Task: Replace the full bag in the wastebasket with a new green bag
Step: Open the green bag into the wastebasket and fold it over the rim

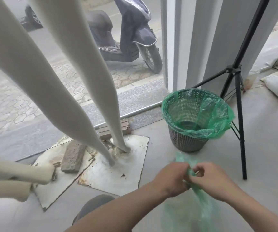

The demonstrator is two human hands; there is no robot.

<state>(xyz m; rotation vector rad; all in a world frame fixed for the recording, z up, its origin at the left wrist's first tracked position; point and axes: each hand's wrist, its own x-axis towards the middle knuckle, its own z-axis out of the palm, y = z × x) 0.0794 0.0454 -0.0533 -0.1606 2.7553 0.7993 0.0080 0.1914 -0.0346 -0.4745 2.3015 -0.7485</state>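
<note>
two hands (190, 177) on crumpled (translucent) green bag (200, 196)

A translucent green liner (218, 113) was noted over a grey lattice-patterned wastebasket (187, 142). A second translucent green bag (196, 200) was observed. Cream mannequin legs (54, 91), reddish-brown bricks (73, 158), a black tripod (238, 91), a dark scooter (126, 36) and hexagon-patterned grey paving (14, 104) were recorded.
</note>
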